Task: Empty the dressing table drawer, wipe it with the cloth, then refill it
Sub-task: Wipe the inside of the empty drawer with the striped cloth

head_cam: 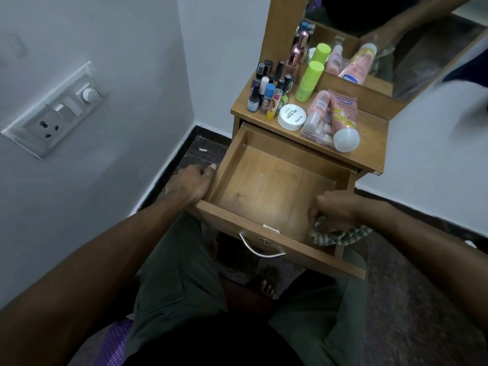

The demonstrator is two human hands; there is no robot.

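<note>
The wooden drawer is pulled out of the dressing table, and its bare floor shows nothing on it. My left hand grips the drawer's left wall from outside, thumb over the rim. My right hand holds a striped grey-green cloth in the drawer's near right corner; part of the cloth hangs over the right edge. On the tabletop stand several nail polish bottles, a green bottle, a white jar, a pink tube and a clear pouch.
A mirror rises behind the tabletop and reflects the bottles. A switch and socket panel is on the left wall. A metal handle sticks out of the drawer front above my knees. Dark tiled floor surrounds the table.
</note>
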